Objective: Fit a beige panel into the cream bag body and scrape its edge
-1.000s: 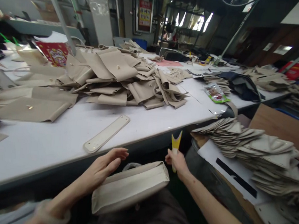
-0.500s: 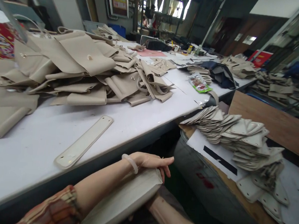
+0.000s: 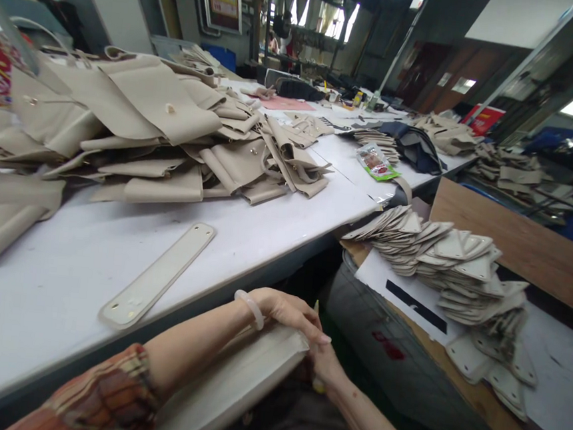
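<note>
A long off-white leather-like bag piece [image 3: 231, 391] lies slanted across my lap, its near end cut off by the bottom of the view. My left hand [image 3: 290, 312], wearing a pale bangle, bends over its far end with the fingers wrapped round the edge. Close against those fingertips, my right hand [image 3: 324, 362] is closed at the same end. Small yellow bits of a slim tool [image 3: 318, 385] show above and below the right hand; its kind is hidden. On the table edge ahead lies a flat off-white strap piece [image 3: 161, 274] with metal eyelets.
Beige bag pieces [image 3: 163, 130] are heaped on the white table [image 3: 244, 245]. To the right, stacked off-white eyelet panels [image 3: 429, 247] rest on a board over a grey drum [image 3: 358, 315]. A green-edged packet [image 3: 376, 162] and dark fabric [image 3: 415, 149] lie farther back.
My right hand has come up from beneath the bag piece to its far end, bringing the yellow tool bits into view. My left fingers, stretched out before, have curled down over the edge.
</note>
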